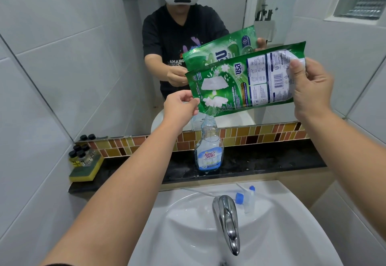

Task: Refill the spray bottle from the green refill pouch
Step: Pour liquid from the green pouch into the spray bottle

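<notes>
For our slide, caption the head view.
Both hands tip the green refill pouch over the open spray bottle.

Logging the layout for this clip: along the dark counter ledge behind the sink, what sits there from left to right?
Yellow-green sponge with small black-capped bottles on it → open spray bottle, under the green refill pouch.

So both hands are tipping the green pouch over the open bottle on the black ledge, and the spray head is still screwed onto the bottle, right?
Not quite. The bottle has no spray head on it; the spray head lies on the sink rim, as the head view shows. The rest holds.
</notes>
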